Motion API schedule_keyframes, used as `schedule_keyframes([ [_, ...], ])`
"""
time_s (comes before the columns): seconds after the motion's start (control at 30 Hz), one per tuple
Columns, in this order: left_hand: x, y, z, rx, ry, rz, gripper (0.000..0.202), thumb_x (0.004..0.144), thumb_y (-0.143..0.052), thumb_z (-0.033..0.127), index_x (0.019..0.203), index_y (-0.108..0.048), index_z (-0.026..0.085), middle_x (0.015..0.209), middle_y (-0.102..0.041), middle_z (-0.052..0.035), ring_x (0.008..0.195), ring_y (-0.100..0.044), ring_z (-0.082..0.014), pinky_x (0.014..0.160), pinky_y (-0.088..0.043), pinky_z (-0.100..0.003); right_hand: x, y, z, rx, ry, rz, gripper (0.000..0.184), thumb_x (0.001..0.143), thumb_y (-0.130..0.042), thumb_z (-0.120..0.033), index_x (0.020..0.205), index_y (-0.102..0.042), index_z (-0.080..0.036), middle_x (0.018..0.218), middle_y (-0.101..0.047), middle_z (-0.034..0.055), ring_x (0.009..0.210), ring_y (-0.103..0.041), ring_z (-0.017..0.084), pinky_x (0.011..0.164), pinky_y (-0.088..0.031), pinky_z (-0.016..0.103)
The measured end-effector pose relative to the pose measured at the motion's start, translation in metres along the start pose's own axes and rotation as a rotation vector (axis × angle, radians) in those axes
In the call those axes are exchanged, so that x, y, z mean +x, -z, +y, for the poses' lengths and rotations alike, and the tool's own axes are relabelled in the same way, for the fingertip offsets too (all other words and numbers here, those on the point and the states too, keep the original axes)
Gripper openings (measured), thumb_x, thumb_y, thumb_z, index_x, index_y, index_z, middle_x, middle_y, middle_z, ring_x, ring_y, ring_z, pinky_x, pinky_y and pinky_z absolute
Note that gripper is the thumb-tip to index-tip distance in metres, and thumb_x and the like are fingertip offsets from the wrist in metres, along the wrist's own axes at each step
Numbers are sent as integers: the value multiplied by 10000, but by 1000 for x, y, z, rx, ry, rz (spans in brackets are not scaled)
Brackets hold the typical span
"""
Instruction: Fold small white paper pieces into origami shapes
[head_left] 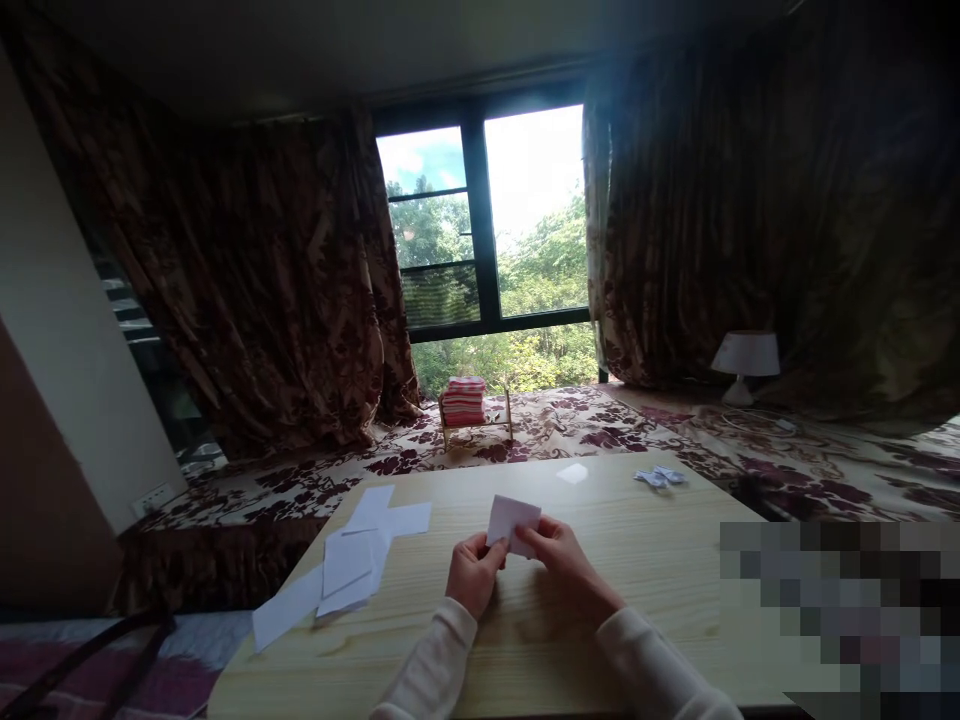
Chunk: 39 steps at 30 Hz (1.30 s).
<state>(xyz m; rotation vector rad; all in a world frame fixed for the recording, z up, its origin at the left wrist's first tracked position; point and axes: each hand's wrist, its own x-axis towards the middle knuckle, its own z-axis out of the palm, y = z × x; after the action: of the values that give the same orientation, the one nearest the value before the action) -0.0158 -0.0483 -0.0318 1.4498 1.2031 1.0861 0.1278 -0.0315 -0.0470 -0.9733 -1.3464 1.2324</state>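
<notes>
A small square-looking piece of white paper [511, 514] is raised over the middle of the pale wooden table [585, 640]. My left hand [474, 575] pinches its lower left edge between thumb and fingers. At its right side my right hand [559, 556] grips it too, thumb on the near face and fingers behind. Whether the paper is folded, I cannot tell. To the left of my hands lie several loose white paper sheets [349, 562], partly overlapping. Small folded paper pieces [660, 477] sit together near the table's far right corner.
Beyond the table, a flower-patterned cloth [585, 430] covers a ledge below the window. On it stand a small rack with folded pink striped cloths [464, 402] and a white lamp [746, 356]. Dark patterned curtains [285, 280] hang on both sides. The lower right is blurred out.
</notes>
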Motion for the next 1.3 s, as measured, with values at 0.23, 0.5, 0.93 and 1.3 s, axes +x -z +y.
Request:
schedule_keyframes([
  [0.23,19,6,9,-29,23,-74,319,876,-542,328,1144,-539,156,1144,-571,-72,958,-590,-216,798,-508,-410,8,7,-10,-58,57,-71,294,898,-543,-305,1151,-543,-155,1141,-576,69,941,-600,208,779,-513,398],
  [0.5,47,14,11,-136,107,-266,237,859,-559,344,928,-609,123,820,-626,-18,662,-590,-122,618,-499,-287,26,24,-32,-51,48,-156,307,754,-667,-421,807,-635,-120,622,-605,-12,562,-525,123,513,-404,243],
  [0.93,51,14,20,-288,285,-459,254,607,-633,363,582,-620,110,481,-513,7,420,-448,-86,431,-366,-218,26,34,-37,59,-204,-361,355,758,-663,-440,947,-690,-141,762,-690,41,700,-615,185,633,-478,265],
  [1.3,39,13,15,-594,697,-391,382,510,-813,424,701,-679,121,575,-553,19,552,-522,-78,606,-461,-217,17,40,-39,-273,-32,-337,328,827,-536,-523,981,-720,-299,809,-693,48,703,-642,207,631,-525,269],
])
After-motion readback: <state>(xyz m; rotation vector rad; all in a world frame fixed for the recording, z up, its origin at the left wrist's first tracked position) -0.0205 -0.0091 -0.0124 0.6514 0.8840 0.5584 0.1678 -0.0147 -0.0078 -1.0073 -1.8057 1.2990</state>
